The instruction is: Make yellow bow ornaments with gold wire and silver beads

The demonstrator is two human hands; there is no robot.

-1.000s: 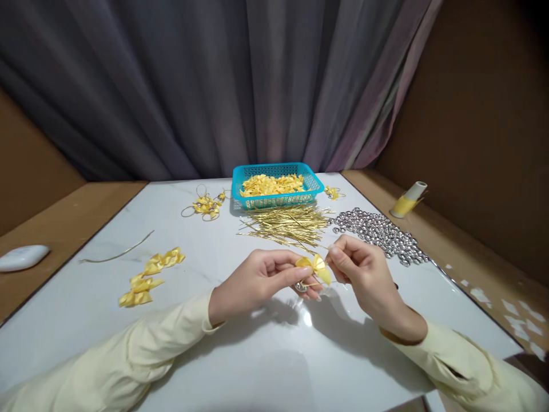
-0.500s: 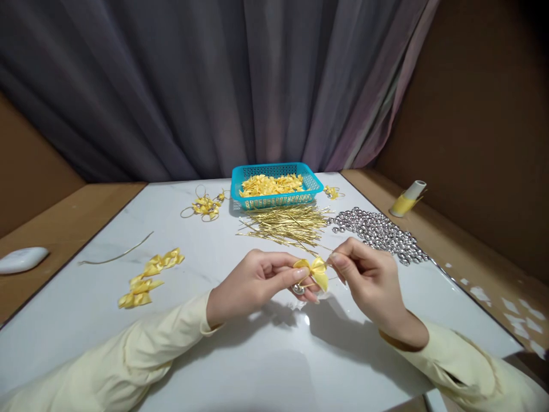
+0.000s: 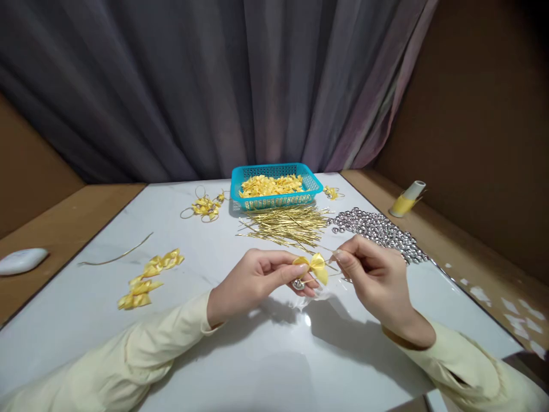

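My left hand (image 3: 257,280) pinches a yellow ribbon bow (image 3: 318,268) between thumb and fingers. A silver bell-like bead (image 3: 298,284) hangs just under its thumb, against the fingers. Thin gold wire (image 3: 331,265) runs out from the bow to the right. My right hand (image 3: 373,280) is closed in a pinch on the gold wire, a short way right of the bow. Beyond both hands lies a pile of gold wire pieces (image 3: 287,226). Silver beads (image 3: 377,232) are heaped behind the right hand.
A blue basket (image 3: 277,201) of yellow bows stands at the back. Finished-looking bows with wire loops (image 3: 206,207) lie left of it. Loose yellow bows (image 3: 141,293) and a bent wire (image 3: 118,256) are at left. A white mouse-like object (image 3: 23,261) and a yellow-wrapped tube (image 3: 407,198) sit on the side ledges.
My right hand has moved slightly right, away from the bow, and more gold wire shows between them. My left hand stays nearly in place with the bow.
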